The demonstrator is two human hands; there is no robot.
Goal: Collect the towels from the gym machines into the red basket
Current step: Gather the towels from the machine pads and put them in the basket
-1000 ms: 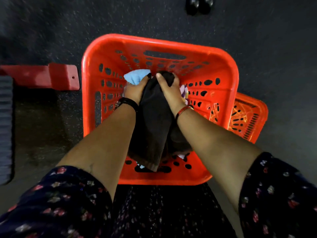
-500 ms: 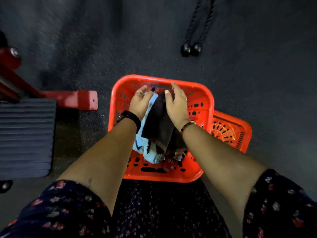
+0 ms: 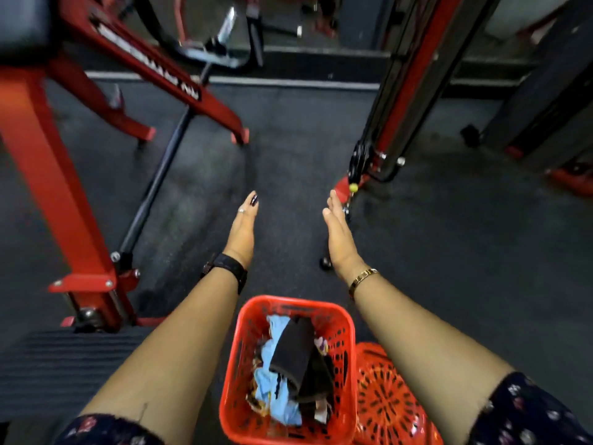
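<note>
The red basket (image 3: 244, 329) stands on the dark floor at the bottom middle. Inside it a black towel (image 3: 293, 351) lies on top of a light blue towel (image 3: 276, 396) and other cloth. My left hand (image 3: 244, 229) and my right hand (image 3: 338, 232) are stretched out flat above the floor, well beyond the basket. Both hands are empty, palms facing each other.
A second red basket or lid (image 3: 391, 399) lies against the right side of the first. A red machine frame (image 3: 54, 175) with a black bar (image 3: 154, 187) stands at the left. A cable machine column (image 3: 394, 101) rises at the right, with dark floor between them.
My hands let go of the black towel, which now lies in the basket. Both hands rose out of the basket and forward. The view lifted from the basket to the machines.
</note>
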